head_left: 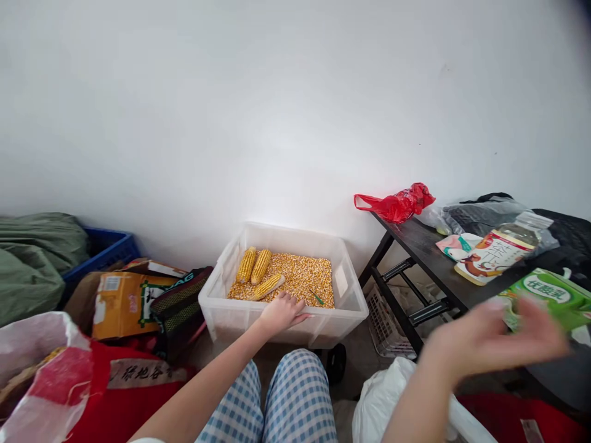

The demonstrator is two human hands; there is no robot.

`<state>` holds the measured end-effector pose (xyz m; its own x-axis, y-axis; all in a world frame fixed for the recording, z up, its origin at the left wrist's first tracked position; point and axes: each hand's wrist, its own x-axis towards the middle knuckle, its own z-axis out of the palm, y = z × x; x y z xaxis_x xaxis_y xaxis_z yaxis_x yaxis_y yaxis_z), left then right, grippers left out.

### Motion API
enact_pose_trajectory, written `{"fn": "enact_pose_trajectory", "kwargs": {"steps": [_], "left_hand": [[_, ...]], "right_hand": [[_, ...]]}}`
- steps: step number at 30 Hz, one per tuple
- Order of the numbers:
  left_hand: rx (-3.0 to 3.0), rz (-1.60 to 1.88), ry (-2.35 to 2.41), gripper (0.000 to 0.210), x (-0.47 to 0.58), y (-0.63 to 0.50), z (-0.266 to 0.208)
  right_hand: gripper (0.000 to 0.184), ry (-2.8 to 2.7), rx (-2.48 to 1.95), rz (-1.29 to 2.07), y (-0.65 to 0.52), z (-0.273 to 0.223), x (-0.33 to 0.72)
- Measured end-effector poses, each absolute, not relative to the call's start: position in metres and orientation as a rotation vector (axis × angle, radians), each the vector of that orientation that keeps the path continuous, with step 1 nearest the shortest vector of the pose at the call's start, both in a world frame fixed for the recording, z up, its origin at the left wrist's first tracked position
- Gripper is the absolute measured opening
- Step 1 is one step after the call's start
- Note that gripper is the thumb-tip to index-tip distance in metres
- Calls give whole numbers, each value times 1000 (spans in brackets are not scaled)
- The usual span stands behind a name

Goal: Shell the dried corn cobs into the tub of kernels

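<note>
My left hand (284,312) is closed over the front rim of a translucent plastic bin (281,321), fingers on the inside and thumb along the edge. Loose corn kernels (300,275) cover the bin's floor. Three ears of corn lie on them at the left: one upright along the side (246,266), a second ear (261,266) beside it, and a paler ear (268,287) nearer my fingers. Blurred by motion, my right hand (498,338) is raised at the right with fingers apart and nothing visible in it. Behind it is a green tissue pack (554,295).
A dark table (429,258) at the right bears a red plastic bag (401,202) and a tilted bottle (498,249). Below stand a white basket (385,323) and a white bag (381,400). At left are a red sack (124,369), an orange box (120,304) and a blue crate (111,249).
</note>
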<state>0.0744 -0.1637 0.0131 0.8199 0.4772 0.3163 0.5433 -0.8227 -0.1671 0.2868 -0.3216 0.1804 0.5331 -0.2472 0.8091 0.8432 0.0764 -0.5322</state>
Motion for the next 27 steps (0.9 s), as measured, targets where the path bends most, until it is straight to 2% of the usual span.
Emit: {"fn": "enact_pose_trajectory", "kwargs": {"steps": [2,6,9,12,15,27], "left_hand": [[-2760,-394,-804,46,70,-166,13],[-2765,-395,-845,47,63,-172,12],[-2777,-385,-856,48,59,-177,8],[-2797,-384,-882,50,55,-179,5],[-2813,-389,-945,52,53,-175,5],[-2834,-443,-1011,50,60,-169,7]], "right_hand": [[33,-735,-1228,-769,-300,148,251],[33,-794,-1497,-577,-271,56,241],[38,-553,-1608,-477,-258,-5,266],[42,-290,-1519,-59,-241,-41,288],[40,-305,-1441,104,-221,-53,297],[49,-319,-1323,252,-201,-53,314]]}}
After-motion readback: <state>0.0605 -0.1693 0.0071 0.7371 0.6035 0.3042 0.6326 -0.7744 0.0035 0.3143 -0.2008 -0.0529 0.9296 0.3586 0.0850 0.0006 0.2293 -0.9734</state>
